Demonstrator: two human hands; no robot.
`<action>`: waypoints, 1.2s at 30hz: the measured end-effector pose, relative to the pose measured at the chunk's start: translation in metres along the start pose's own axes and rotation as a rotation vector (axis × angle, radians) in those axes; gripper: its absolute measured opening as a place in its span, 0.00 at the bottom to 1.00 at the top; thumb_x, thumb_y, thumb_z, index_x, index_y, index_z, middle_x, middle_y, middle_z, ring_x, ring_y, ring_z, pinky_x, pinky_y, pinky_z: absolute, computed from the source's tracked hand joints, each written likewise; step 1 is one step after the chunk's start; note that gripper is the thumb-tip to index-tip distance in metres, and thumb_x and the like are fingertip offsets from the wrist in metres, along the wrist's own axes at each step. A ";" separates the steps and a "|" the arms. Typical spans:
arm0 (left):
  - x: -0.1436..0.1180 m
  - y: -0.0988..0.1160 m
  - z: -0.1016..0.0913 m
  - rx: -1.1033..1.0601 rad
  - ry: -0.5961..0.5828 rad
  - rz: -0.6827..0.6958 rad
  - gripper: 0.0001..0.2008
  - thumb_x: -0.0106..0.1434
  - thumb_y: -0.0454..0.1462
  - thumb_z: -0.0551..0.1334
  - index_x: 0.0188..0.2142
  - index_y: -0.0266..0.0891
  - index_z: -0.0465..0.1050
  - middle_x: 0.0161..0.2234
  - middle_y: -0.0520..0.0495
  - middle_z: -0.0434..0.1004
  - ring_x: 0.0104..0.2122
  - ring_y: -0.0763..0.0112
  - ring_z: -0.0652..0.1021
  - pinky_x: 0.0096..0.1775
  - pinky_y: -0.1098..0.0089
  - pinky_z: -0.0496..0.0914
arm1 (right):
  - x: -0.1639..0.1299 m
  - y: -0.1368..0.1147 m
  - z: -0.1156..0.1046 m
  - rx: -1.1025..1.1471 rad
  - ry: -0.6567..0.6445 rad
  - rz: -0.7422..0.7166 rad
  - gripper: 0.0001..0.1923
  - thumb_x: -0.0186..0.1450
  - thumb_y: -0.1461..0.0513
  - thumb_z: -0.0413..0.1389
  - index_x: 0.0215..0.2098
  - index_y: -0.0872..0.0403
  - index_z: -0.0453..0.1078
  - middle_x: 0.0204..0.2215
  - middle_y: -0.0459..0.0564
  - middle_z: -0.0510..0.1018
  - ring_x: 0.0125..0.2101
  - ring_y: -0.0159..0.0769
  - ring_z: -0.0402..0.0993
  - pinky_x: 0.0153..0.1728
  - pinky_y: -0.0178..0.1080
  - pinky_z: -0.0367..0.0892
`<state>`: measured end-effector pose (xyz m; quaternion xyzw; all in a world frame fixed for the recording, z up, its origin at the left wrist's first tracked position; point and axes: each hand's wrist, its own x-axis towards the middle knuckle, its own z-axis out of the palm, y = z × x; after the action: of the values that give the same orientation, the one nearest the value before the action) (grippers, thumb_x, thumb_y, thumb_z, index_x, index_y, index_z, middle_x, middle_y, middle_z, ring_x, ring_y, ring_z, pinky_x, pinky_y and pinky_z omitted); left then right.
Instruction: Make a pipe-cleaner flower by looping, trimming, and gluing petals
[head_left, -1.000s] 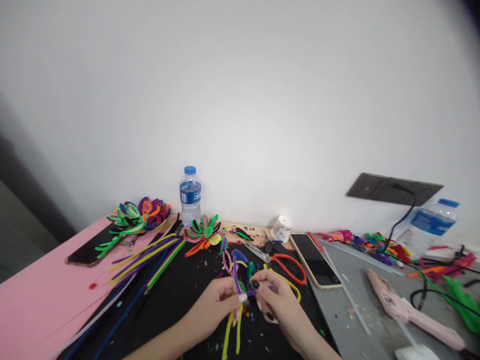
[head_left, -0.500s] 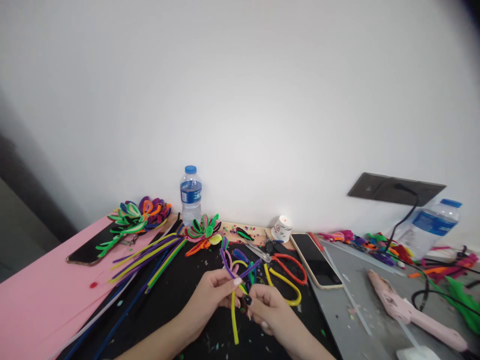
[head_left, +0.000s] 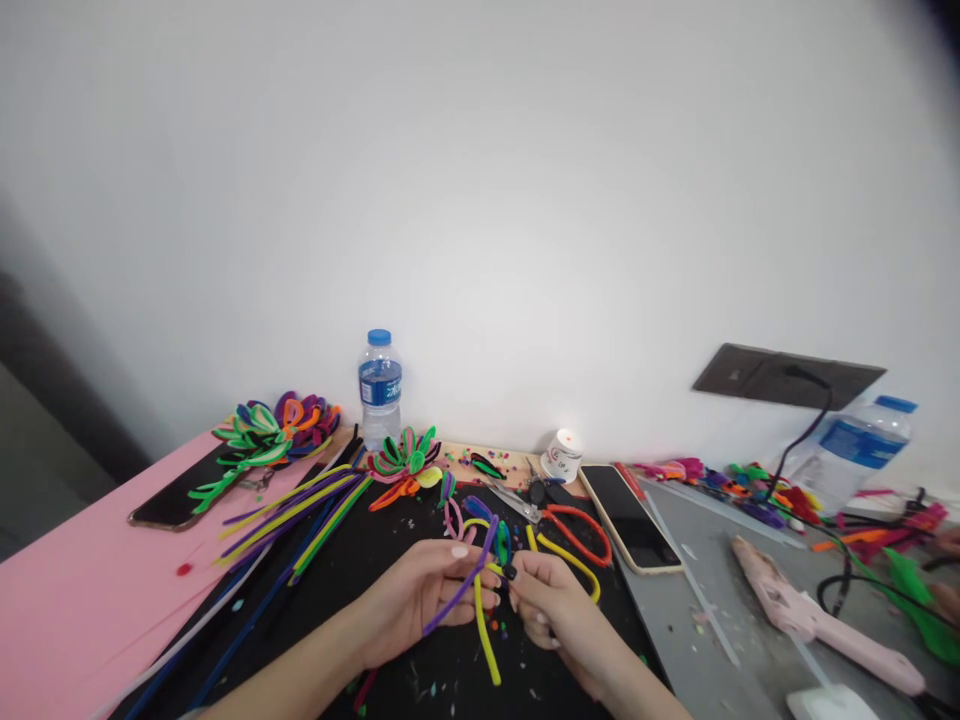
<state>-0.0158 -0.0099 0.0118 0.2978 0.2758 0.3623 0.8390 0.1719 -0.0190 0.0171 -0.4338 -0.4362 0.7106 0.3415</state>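
Note:
My left hand (head_left: 420,600) and my right hand (head_left: 551,605) meet over the black mat (head_left: 352,580), both pinching the same bundle of pipe cleaners. A purple pipe cleaner (head_left: 459,588) runs slanted across my left fingers, and a yellow pipe cleaner (head_left: 486,630) hangs down between the hands. Just beyond the hands lie bent loops in yellow (head_left: 574,563), pink and blue. Straight pipe cleaners (head_left: 300,510) in yellow, purple, green and blue lie to the left.
Finished pipe-cleaner flowers (head_left: 274,430) (head_left: 405,460) and a water bottle (head_left: 379,388) stand at the back. Red-handled pliers (head_left: 577,528), scissors, two phones (head_left: 628,518) (head_left: 169,500), a pink glue gun (head_left: 817,625) with cable, and a second bottle (head_left: 859,450) lie around. Pink sheet (head_left: 82,590) at left.
The purple pipe cleaner swung from pointing up and away to slanting down-left across my left hand. The yellow one now hangs lower, and both hands shifted slightly.

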 end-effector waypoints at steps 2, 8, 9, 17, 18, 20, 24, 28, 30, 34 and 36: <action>0.001 -0.003 -0.001 0.043 0.023 -0.004 0.09 0.55 0.39 0.61 0.31 0.32 0.70 0.31 0.42 0.76 0.31 0.67 0.78 0.28 0.75 0.69 | -0.001 -0.001 0.002 -0.018 -0.012 -0.005 0.18 0.56 0.52 0.55 0.20 0.56 0.58 0.09 0.33 0.51 0.10 0.17 0.37 0.12 0.28 0.32; 0.000 -0.008 0.003 0.182 0.027 -0.065 0.11 0.49 0.36 0.66 0.27 0.34 0.65 0.22 0.51 0.71 0.26 0.68 0.78 0.23 0.78 0.65 | -0.001 -0.001 0.005 -0.067 0.000 -0.053 0.18 0.54 0.52 0.56 0.19 0.55 0.56 0.08 0.34 0.54 0.10 0.18 0.40 0.12 0.28 0.35; -0.001 -0.007 0.004 0.194 0.022 -0.077 0.12 0.48 0.36 0.67 0.29 0.35 0.65 0.21 0.53 0.69 0.26 0.66 0.78 0.23 0.77 0.65 | -0.001 -0.001 0.006 -0.062 0.004 -0.065 0.18 0.54 0.53 0.56 0.18 0.55 0.56 0.08 0.33 0.53 0.10 0.18 0.40 0.12 0.28 0.35; -0.001 -0.009 0.006 0.559 -0.080 -0.093 0.11 0.48 0.40 0.65 0.25 0.32 0.72 0.23 0.49 0.74 0.20 0.78 0.69 0.22 0.78 0.61 | -0.008 -0.004 0.009 -0.114 -0.012 -0.123 0.16 0.54 0.56 0.56 0.17 0.56 0.57 0.10 0.37 0.59 0.11 0.20 0.44 0.14 0.29 0.38; -0.001 -0.010 0.005 0.586 -0.086 -0.086 0.12 0.48 0.41 0.65 0.24 0.32 0.72 0.23 0.49 0.74 0.19 0.79 0.67 0.21 0.78 0.60 | -0.008 -0.004 0.010 -0.135 -0.022 -0.129 0.16 0.54 0.56 0.56 0.17 0.56 0.58 0.11 0.37 0.59 0.12 0.20 0.45 0.15 0.29 0.39; 0.001 -0.012 0.003 0.606 -0.091 -0.074 0.13 0.47 0.42 0.65 0.24 0.33 0.70 0.22 0.50 0.74 0.18 0.79 0.66 0.20 0.78 0.58 | -0.008 -0.003 0.009 -0.193 -0.036 -0.150 0.15 0.55 0.57 0.56 0.18 0.57 0.59 0.12 0.38 0.60 0.13 0.21 0.46 0.15 0.30 0.39; 0.003 -0.014 0.002 0.587 -0.044 0.047 0.14 0.49 0.44 0.64 0.22 0.34 0.66 0.20 0.50 0.73 0.18 0.78 0.67 0.23 0.77 0.59 | -0.001 -0.001 0.001 -0.247 0.020 -0.199 0.15 0.58 0.54 0.52 0.21 0.56 0.59 0.12 0.37 0.56 0.13 0.22 0.44 0.15 0.30 0.40; 0.005 -0.010 0.002 0.509 0.129 0.193 0.15 0.51 0.44 0.63 0.21 0.34 0.63 0.19 0.52 0.70 0.19 0.78 0.65 0.24 0.76 0.59 | 0.000 0.000 -0.006 -0.358 0.286 -0.393 0.14 0.62 0.53 0.47 0.24 0.53 0.56 0.16 0.37 0.53 0.15 0.24 0.47 0.16 0.29 0.45; 0.005 -0.008 0.003 0.455 0.212 0.242 0.14 0.53 0.43 0.62 0.21 0.34 0.64 0.19 0.53 0.68 0.19 0.79 0.65 0.24 0.77 0.59 | -0.004 -0.001 -0.004 -0.561 0.341 -0.541 0.12 0.60 0.55 0.51 0.25 0.53 0.56 0.18 0.38 0.55 0.18 0.26 0.50 0.19 0.30 0.48; 0.006 -0.011 0.004 0.374 0.276 0.291 0.14 0.54 0.42 0.61 0.21 0.34 0.63 0.18 0.55 0.65 0.19 0.80 0.64 0.25 0.77 0.59 | -0.013 -0.001 0.010 -1.023 0.119 -0.744 0.17 0.46 0.55 0.63 0.26 0.54 0.62 0.23 0.44 0.64 0.24 0.32 0.59 0.25 0.33 0.54; 0.006 -0.013 0.004 0.366 0.284 0.300 0.13 0.54 0.41 0.61 0.21 0.34 0.63 0.18 0.55 0.64 0.20 0.80 0.64 0.25 0.77 0.60 | -0.015 0.001 0.016 -1.149 0.086 -0.761 0.15 0.48 0.57 0.62 0.27 0.54 0.62 0.25 0.46 0.66 0.26 0.34 0.61 0.26 0.33 0.55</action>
<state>-0.0040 -0.0135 0.0040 0.4283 0.4045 0.4648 0.6609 0.1633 -0.0373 0.0249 -0.3904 -0.8516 0.1797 0.3002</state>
